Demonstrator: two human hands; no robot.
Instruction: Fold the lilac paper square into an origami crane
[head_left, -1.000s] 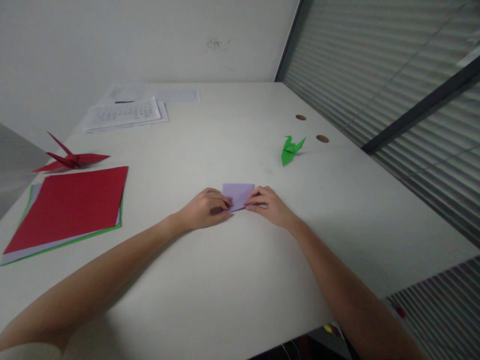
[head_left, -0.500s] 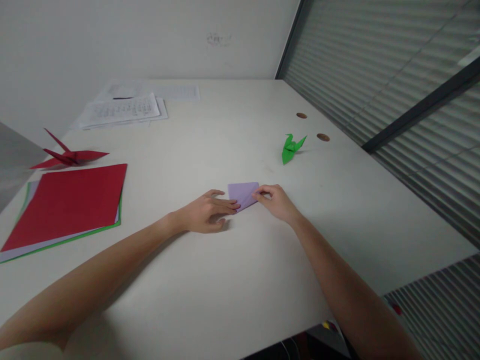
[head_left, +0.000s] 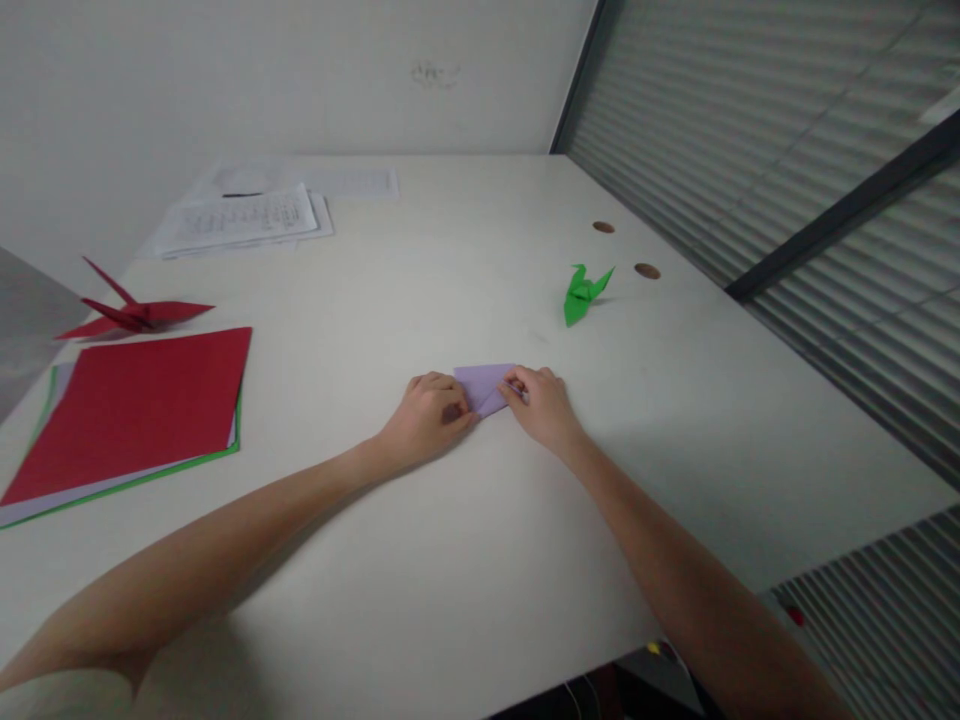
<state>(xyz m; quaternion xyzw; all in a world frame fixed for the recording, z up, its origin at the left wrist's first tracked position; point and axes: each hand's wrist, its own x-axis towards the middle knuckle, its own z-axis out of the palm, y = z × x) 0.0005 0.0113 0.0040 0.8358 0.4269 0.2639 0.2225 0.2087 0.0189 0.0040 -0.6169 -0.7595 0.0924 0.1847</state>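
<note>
My left hand (head_left: 427,415) is curled, fingertips pressing the left side of the purple paper (head_left: 486,383), folded in the middle of the white table (head_left: 450,250). My right hand (head_left: 544,405) is curled too, pinching its right edge.

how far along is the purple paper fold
Done: the purple paper is already folded down to a small flat piece on the table. In hand: the left hand and right hand grip its near corners, working a crease. Left: it is flat, nothing like the finished green paper bird beyond it, so probably most folds remain.
</note>
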